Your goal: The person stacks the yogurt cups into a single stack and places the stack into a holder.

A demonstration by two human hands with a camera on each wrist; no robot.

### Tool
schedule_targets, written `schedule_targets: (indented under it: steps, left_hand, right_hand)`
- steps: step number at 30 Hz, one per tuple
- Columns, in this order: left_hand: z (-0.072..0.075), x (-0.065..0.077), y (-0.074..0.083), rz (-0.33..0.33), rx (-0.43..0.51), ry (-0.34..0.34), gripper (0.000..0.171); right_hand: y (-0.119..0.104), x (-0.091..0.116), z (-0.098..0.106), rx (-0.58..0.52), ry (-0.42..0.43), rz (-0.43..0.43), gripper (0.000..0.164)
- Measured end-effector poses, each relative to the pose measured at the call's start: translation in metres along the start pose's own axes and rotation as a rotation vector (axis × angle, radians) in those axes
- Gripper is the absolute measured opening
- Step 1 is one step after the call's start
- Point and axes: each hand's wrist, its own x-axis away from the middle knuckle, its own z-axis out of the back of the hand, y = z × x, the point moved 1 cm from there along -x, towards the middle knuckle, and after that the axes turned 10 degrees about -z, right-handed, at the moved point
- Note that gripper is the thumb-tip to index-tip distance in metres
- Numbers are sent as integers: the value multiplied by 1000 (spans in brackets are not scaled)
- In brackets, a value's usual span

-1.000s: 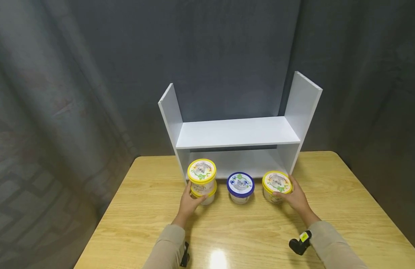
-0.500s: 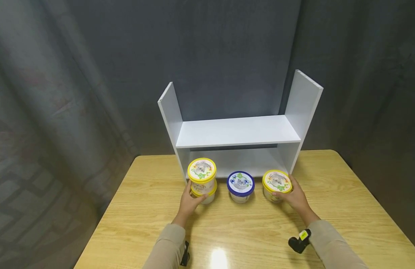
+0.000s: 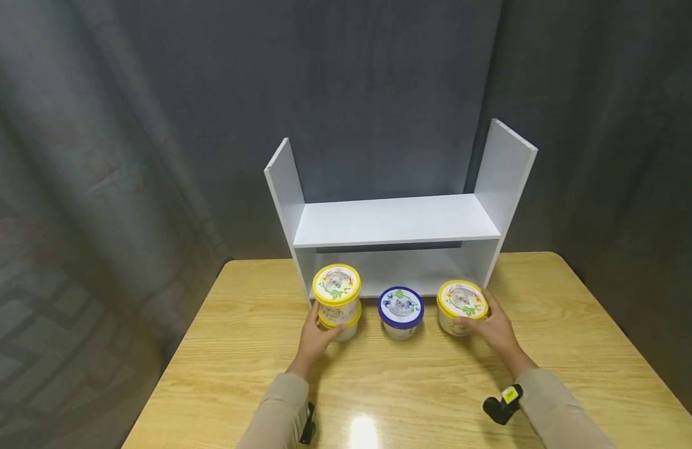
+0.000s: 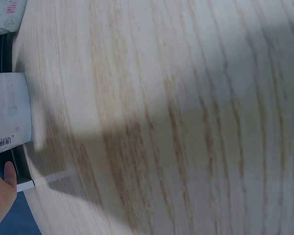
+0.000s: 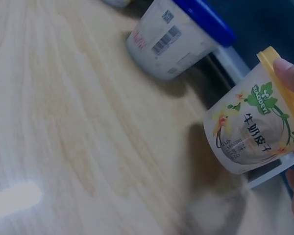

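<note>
Two white tubs with yellow lids stand stacked at the left in the head view, the upper tub on the lower tub. My left hand grips the stack from its left and front, thumb near where the tubs meet. At the right, my right hand holds another yellow-lidded tub, thumb on the lid rim and fingers behind. This tub is slightly raised, its shadow on the table beside it. Between the hands stands a tub with a blue lid, untouched.
A white shelf unit with two levels and tall sides stands directly behind the tubs. The wooden table extends in front and to both sides. A dark grey curtain hangs behind. Each wrist wears a small black camera.
The right hand's tub has risen a little and its lid has shifted slightly away from me. The left hand, the stack and the blue-lidded tub stay put.
</note>
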Motion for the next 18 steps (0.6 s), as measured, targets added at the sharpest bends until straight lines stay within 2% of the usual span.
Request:
schedule_targets:
  steps: [6,9,12,16,18]
  left_hand:
    - [0,0,-2,-6,-1,3,90]
    - [1,2,10,-7,11,-6,89]
    - [2,2,11,-3,22,-13,90]
    - [1,0,-2,6,6,-9,91]
    - [0,-1,-3,0,4,-5,91]
  right_hand:
    - [-15,2,5,5,0,-1,105]
    - [-20,2,8,-7,-16,6,107]
    - [-28,4,10,-25,-36,26,106]
    - [-44,10,12,-58,-50,88,100]
    - [-50,12,12,-77,-54,124,97]
